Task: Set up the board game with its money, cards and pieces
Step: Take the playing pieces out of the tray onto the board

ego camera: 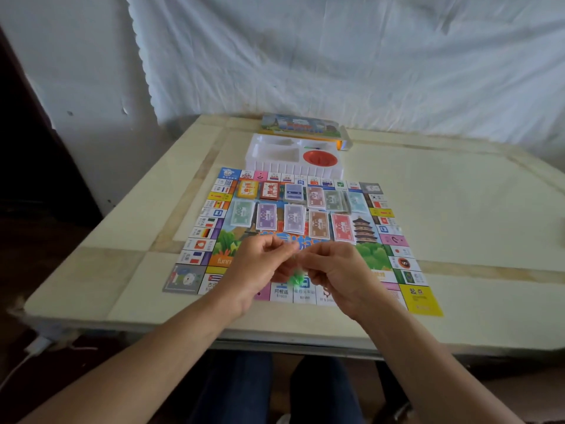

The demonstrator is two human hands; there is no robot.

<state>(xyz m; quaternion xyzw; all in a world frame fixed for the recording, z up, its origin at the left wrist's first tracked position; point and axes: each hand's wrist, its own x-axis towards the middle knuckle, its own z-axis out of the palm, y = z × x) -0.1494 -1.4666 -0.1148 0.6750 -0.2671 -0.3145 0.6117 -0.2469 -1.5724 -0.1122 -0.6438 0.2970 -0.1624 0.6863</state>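
The game board (201, 240) lies flat on the table, with flag squares round its rim. Two rows of money stacks (293, 218) and card decks (247, 189) sit on its far half. My left hand (260, 264) and my right hand (339, 270) meet above the board's near half. Both pinch a small clear bag holding green pieces (296, 278), which hangs between them. The bag itself is blurred and hard to make out.
A white plastic insert tray (266, 148) with a red bowl (320, 159) stands just beyond the board. The game's box (301, 125) lies behind it by the wall. The pale table (458, 209) reaches far to the right. My knees show below its near edge.
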